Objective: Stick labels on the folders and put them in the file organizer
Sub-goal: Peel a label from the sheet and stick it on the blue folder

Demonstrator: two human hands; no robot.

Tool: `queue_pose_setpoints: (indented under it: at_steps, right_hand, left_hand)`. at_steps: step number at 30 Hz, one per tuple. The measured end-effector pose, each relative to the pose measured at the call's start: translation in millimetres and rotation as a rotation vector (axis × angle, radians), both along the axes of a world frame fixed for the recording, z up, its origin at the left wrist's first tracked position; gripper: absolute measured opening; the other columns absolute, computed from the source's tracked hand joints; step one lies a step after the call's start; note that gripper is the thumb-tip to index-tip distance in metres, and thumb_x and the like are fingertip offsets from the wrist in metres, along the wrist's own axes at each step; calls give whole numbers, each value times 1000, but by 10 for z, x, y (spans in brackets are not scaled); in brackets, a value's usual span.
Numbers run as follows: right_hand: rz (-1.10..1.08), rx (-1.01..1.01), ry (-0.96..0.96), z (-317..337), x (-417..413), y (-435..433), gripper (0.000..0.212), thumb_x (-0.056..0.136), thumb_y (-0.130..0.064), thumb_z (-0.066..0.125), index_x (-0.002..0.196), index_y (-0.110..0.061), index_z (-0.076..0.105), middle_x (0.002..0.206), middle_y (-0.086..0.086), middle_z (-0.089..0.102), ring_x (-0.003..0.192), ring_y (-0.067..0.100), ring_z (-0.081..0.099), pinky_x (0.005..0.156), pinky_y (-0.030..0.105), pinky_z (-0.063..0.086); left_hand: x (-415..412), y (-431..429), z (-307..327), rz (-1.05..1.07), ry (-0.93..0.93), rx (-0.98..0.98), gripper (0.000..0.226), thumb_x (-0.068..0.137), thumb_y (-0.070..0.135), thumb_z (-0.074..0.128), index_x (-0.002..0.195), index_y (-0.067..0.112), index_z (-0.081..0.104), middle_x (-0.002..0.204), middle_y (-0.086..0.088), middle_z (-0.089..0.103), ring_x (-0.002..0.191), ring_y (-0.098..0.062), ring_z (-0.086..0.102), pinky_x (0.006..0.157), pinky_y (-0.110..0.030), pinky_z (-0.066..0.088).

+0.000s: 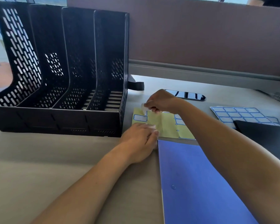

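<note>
Peeling at the sheet: right hand (160, 102) pinches a small white label (143, 106) between thumb and curled fingers. The label is raised just above the yellow backing sheet (166, 126). Cannot tell whether its lower edge touches the sheet; that spot is blurred.

Directly under the pinch, one blue-framed label (140, 118) sits on the sheet's left corner. A few more blue-framed labels lie right of the pinch, partly hidden by the right forearm.

Left hand (140, 138) lies nearer the person than the pinch. Its fingers are laid flat and relaxed on the sheet's near edge, pressing it to the desk (55, 159). It grasps nothing.

Blue folder (200, 183) lies flat on the desk, nearer than both hands. Its far left corner is just beside the left fingertips and touches or slightly overlaps the sheet's near edge. No label shows on its visible face.

File organizer (60, 70), black and perforated, stands left of the pinch with four upright slots. Its right wall is just beside the sheet. No folders stand in the slots.

Right of the pinch, well apart: second label sheet (242, 115) with a blue grid of labels. Black folder (265, 135) covers its near edge.

Beyond the pinch: dark phone (187, 95) lying flat, near the right wrist. Black strap (136, 85) pokes out beside the organizer. Brown partition (200, 38) stands at the back of the desk.
</note>
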State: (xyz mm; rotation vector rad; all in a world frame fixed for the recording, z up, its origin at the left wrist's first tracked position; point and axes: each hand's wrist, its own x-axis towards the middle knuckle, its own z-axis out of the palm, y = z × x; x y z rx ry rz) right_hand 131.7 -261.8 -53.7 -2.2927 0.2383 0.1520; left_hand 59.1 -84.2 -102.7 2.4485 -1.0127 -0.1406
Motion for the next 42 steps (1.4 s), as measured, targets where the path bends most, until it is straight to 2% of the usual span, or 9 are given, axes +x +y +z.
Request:
queue_pose_setpoints:
  at_steps: [9,12,15,18,21,24,30,38,42]
  right_hand:
    - [-92,-3,-189,96,-269,-283,16,88,-25,73,74,-19,69,63,2,67,50,16,44,53,26,41]
    - [-17,-83,-283,238,-630,-289,15,91,-24,69,78,-19,70,59,-4,69,45,9,49,50,21,42]
    - [22,-82,-347,291,-1124,-226,14,93,-20,67,80,-21,68,64,-5,71,48,9,56,53,23,48]
    - [-1,-76,-424,228,-1583,-139,12,92,-20,69,81,-25,68,65,-9,69,51,11,57,53,25,47]
    - [-33,-162,-474,163,-1923,-23,7,91,-20,70,84,-22,71,54,-28,57,45,5,46,48,11,35]
    - [-54,-213,-566,90,-2050,38,4,88,-15,73,85,-18,72,65,-39,56,52,3,51,53,8,36]
    - [-143,-59,-574,-136,-2145,51,12,86,-23,75,83,-31,68,71,-34,61,50,6,49,53,9,37]
    - [-172,-76,-672,-15,-2172,-48,14,85,-17,76,89,-25,65,73,-32,59,57,8,55,55,7,39]
    - [-60,-128,-653,-75,-2169,-13,15,85,-15,75,85,-25,64,82,-18,61,64,13,59,57,10,42]
  left_hand:
    - [11,-4,4,-27,-47,-24,43,106,36,32,116,18,69,135,4,61,128,-12,46,105,-25,31]
    - [-31,19,24,-17,-36,-260,43,104,31,38,78,6,62,82,-3,65,82,-12,53,76,-35,41]
    - [-94,37,129,73,-40,-476,40,99,36,42,91,11,72,90,1,70,89,-12,59,81,-32,45]
    - [-272,-48,362,125,224,-679,36,97,41,49,99,15,75,91,6,74,88,-7,65,79,-24,48]
    - [-404,-151,479,75,609,-796,35,100,32,53,99,4,74,80,2,71,78,-12,62,77,-28,50]
    - [-445,-213,440,62,689,-802,31,95,25,63,96,-5,69,78,-9,63,77,-21,56,80,-38,49]
    - [-469,-249,374,158,814,-834,24,87,6,72,110,0,68,102,-24,72,85,-20,70,77,-24,59]
    - [-519,-212,409,45,751,-663,19,86,20,74,98,5,74,80,-5,71,72,-14,62,83,-31,58]
    - [-588,-220,415,24,741,-631,14,84,14,75,98,10,74,74,-3,70,65,-10,62,68,-21,54]
